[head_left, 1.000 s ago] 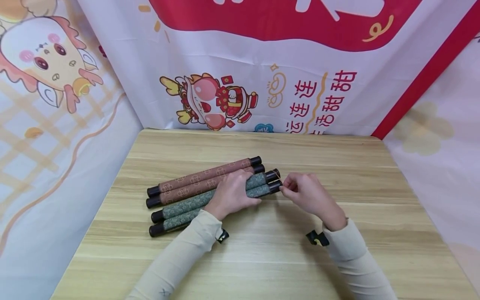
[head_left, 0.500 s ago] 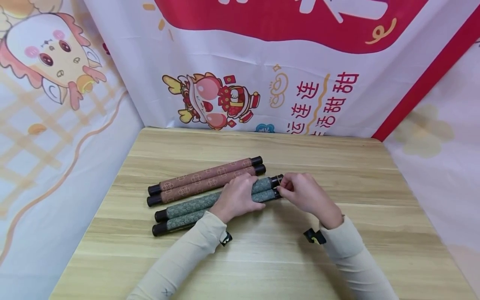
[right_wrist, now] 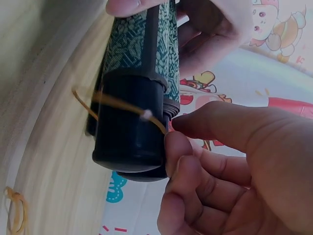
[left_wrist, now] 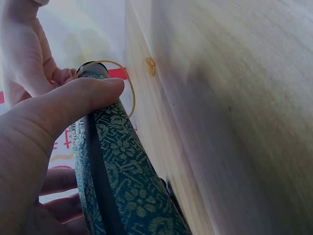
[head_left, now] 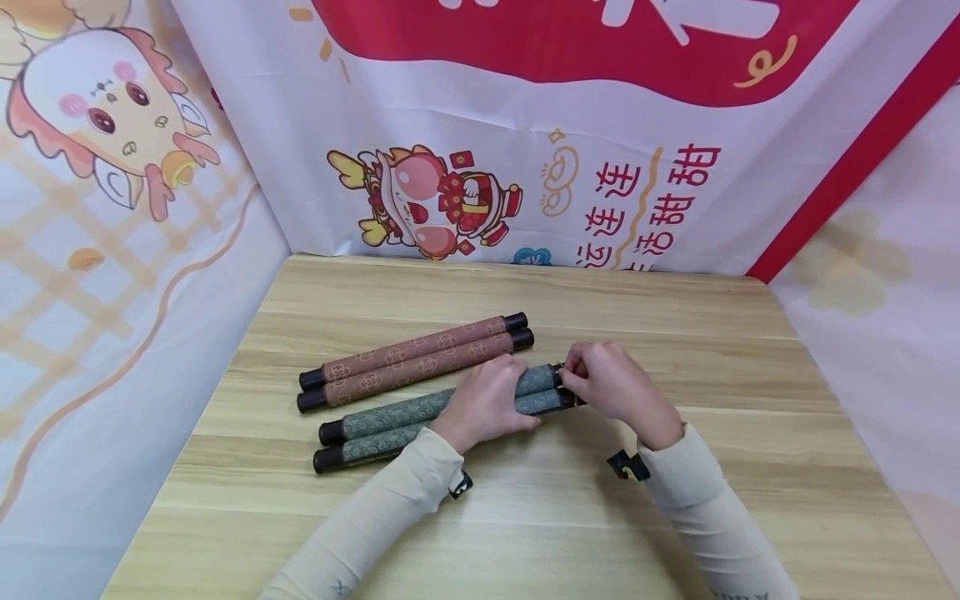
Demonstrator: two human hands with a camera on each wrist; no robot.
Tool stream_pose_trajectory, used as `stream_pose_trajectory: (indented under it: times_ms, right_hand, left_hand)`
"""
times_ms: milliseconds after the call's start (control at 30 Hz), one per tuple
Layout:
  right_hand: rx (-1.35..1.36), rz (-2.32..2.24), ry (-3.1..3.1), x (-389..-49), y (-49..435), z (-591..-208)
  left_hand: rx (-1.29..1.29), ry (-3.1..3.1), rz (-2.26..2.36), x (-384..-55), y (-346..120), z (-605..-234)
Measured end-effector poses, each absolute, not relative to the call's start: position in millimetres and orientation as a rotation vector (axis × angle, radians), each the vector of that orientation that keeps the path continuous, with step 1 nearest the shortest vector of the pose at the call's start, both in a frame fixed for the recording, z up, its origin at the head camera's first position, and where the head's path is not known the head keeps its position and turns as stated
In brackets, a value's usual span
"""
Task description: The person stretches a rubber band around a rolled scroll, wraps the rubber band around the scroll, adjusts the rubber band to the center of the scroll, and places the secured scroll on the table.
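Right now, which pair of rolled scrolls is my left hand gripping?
The green patterned pair, nearer you: your left hand grips it, and your right hand pinches a yellow band at one end. The brown flower-patterned pair lies farther back.

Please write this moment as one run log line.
left hand: grips green rolls | right hand: pinches yellow band across black end | brown rolls: on table

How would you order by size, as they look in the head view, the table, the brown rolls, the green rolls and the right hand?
Table
Brown rolls and green rolls: too alike to rank, as the left hand covers some green
Right hand
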State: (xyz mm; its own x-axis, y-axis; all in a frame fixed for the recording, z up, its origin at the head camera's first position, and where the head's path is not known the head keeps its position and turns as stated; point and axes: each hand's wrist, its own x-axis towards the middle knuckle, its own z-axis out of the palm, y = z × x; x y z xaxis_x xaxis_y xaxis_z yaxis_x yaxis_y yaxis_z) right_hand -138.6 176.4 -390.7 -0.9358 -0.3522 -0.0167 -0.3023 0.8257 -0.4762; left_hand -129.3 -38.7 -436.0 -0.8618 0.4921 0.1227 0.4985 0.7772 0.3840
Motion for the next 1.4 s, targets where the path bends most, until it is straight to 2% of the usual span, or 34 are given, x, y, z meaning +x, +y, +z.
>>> stream_pose_trajectory:
  times_ms: [667,1000,1400]
  right_hand:
    - [-0.542,-0.635,2.874,-140,175,-388]
    - [-0.578,-0.626,2.859,-131,169,-383]
    - [-0.493,-0.690,2.843,-119,170,-379]
  left_hand:
    - [-0.918,-2.953,-0.494,-112,-23,-435]
    - [-0.896,-2.956,-0.546,-117,-20,-435]
    - [-0.826,-2.967,-0.613,-130,-25,-430]
